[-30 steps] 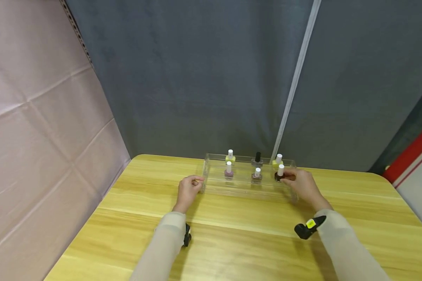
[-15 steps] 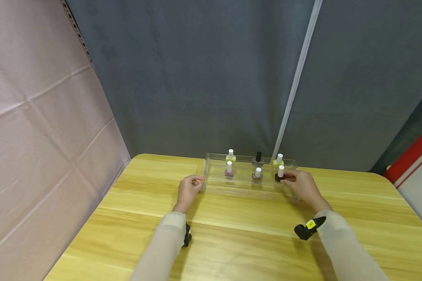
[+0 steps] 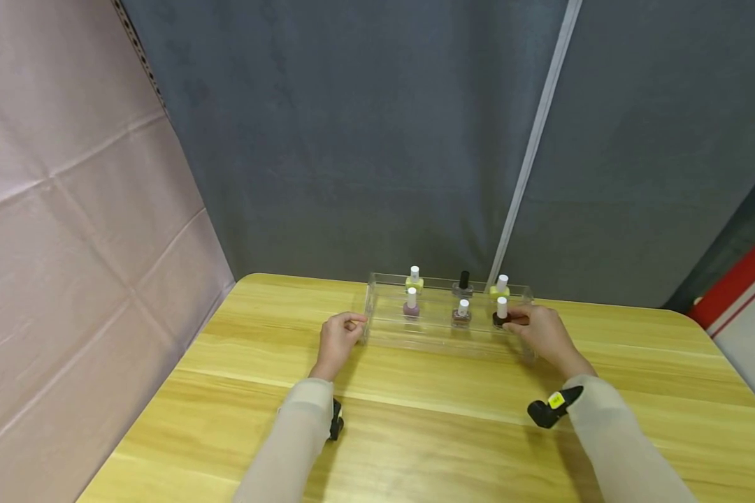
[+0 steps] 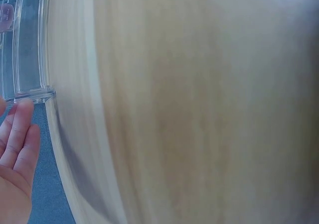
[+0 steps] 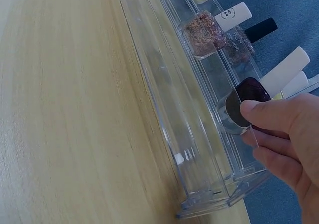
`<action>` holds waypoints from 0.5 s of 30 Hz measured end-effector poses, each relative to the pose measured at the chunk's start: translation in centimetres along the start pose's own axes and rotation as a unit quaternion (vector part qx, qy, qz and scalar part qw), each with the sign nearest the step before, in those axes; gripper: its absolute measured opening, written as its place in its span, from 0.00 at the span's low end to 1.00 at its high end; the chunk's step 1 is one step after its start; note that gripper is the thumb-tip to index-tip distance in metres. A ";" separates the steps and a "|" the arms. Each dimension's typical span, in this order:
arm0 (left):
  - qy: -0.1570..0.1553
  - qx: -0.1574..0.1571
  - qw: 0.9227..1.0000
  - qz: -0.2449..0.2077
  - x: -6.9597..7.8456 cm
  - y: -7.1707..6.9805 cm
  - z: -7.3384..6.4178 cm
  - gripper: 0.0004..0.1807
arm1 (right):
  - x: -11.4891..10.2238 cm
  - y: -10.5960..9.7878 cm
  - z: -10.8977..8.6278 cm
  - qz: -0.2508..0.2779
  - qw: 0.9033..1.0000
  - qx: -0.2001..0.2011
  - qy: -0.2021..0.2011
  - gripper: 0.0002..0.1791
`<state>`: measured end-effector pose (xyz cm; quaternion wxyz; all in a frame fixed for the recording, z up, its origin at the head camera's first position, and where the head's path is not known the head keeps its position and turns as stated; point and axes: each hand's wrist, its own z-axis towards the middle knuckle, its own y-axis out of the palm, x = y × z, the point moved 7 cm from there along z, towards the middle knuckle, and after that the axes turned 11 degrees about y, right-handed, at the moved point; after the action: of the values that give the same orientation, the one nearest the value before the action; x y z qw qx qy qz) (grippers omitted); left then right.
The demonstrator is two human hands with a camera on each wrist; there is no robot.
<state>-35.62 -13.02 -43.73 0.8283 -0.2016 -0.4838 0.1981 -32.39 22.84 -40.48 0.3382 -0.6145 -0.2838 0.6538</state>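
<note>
A clear stepped acrylic stand (image 3: 428,342) on the table carries nail polish bottles in two rows. My right hand (image 3: 544,335) pinches a dark nail polish bottle (image 5: 253,90) with a white cap, at the right end of the front row; thumb and fingertips are on its glass body. Left of it in that row are a glittery pink bottle (image 5: 204,34) and a mauve bottle (image 3: 412,309). Behind stand a yellow bottle (image 3: 414,283), a black-capped bottle (image 3: 462,288) and another yellow bottle (image 3: 500,288). My left hand (image 3: 338,341) touches the stand's left end with extended fingers (image 4: 20,129).
The wooden table (image 3: 415,433) ends at a dark grey curtain (image 3: 352,140) behind the stand. A pale pink cloth (image 3: 88,244) hangs along the left side. A red and white panel (image 3: 745,279) stands beyond the right edge.
The dark bottle's white cap has straightened slightly, leaning less to the right. Both hands keep their places at the stand.
</note>
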 end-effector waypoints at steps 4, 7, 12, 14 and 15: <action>0.004 0.002 1.000 0.000 0.0 0.0 0.0 0.06 | -0.1 0.0 0.1 -0.002 1.000 -0.010 -0.001 0.17; 0.008 0.004 1.000 0.002 0.1 0.0 0.0 0.06 | -0.1 0.0 0.1 -0.004 1.000 -0.016 0.001 0.17; 0.008 0.003 1.000 0.005 0.1 0.0 0.0 0.06 | -0.1 0.0 0.1 -0.008 1.000 -0.018 0.003 0.17; 0.006 0.002 1.000 0.005 0.1 0.0 0.0 0.06 | -0.1 0.0 0.1 -0.011 1.000 -0.017 0.001 0.16; 0.004 0.002 1.000 0.005 0.1 0.0 0.0 0.06 | -0.1 0.0 0.1 -0.012 1.000 -0.016 0.000 0.16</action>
<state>-35.56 -12.92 -43.65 0.8296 -0.2031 -0.4790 0.2024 -32.48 22.78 -40.41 0.3360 -0.6160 -0.3017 0.6455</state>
